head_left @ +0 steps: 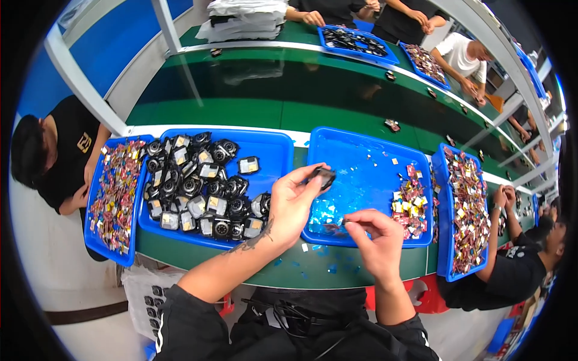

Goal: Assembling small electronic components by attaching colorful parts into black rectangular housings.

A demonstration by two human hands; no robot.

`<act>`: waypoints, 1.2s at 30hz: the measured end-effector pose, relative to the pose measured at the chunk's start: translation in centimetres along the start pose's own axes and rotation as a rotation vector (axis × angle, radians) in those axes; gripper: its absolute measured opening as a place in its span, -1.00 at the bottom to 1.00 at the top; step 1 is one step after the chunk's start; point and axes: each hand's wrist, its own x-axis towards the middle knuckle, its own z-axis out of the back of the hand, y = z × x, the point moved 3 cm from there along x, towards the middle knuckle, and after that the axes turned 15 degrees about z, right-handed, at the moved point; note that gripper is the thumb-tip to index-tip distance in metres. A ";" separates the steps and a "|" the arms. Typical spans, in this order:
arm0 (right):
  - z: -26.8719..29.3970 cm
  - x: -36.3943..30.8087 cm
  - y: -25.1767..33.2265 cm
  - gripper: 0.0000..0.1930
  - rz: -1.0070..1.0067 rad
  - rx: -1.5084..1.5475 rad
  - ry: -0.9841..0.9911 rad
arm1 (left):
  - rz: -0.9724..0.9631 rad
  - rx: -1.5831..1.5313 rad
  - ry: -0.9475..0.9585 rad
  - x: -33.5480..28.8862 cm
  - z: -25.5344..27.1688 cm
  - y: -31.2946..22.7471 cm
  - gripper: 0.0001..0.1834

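Note:
My left hand (296, 201) is closed around a black watch case (324, 178), held over the near-left part of a blue tray (367, 137). My right hand (378, 237) pinches something small and dark at its fingertips, too small to make out, above the same tray's near edge. Shiny blue film scraps (328, 207) are strewn under both hands. At that tray's right side lies a pile of small red and yellow circuit parts (410, 207). To the left, another blue tray (265, 141) holds many black watch cases (208, 207), some showing round backs, others flat pale faces.
Narrow blue trays of small circuit parts stand at far left (112, 201) and right (466, 210). Beyond runs a green conveyor belt (241, 111) carrying scattered small parts. Co-workers sit left, right and across. A white metal post (84, 81) rises at left.

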 end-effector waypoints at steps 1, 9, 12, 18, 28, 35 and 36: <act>-0.6 0.2 0.0 -0.88 -0.002 0.003 0.009 | -0.002 -0.003 -0.008 -0.3 -0.2 -0.2 -0.71; -1.3 2.4 0.5 -0.88 0.218 -0.234 -0.137 | 0.169 0.109 0.177 -1.6 -0.5 0.1 -0.69; -1.0 2.3 1.5 -0.88 0.227 -0.377 -0.096 | 0.169 0.141 0.235 -1.7 -0.6 0.0 -0.66; -0.6 2.8 2.7 -0.87 0.335 -0.489 -0.001 | 0.109 0.250 0.359 -1.7 -0.9 0.0 -0.62; -0.3 2.6 2.7 -0.86 0.302 -0.506 0.018 | 0.098 0.342 0.347 -2.1 -0.9 0.4 -0.62; 0.2 2.5 3.3 -0.80 0.339 -0.618 -0.015 | 0.114 0.401 0.358 -2.5 -1.1 0.0 -0.61; 0.3 2.4 3.2 -0.78 0.296 -0.644 -0.016 | 0.113 0.415 0.367 -2.4 -1.1 -0.1 -0.61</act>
